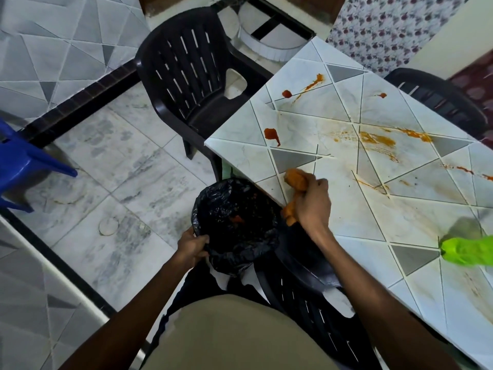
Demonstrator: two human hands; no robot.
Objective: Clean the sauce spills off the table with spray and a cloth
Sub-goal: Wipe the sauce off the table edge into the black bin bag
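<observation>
The right hand (310,206) has its fingers curled tightly round one orange-stained cloth (296,178) at the near-left edge of the bench (346,222), just beside the one black bin bag (234,217). The left hand (192,248) fingers grip that bag's rim. Two red sauce blobs (272,134) sit toward the far-left corner (orange smears (376,138) cross the middle). One blurred green object (464,251) lies at the right edge.
</observation>
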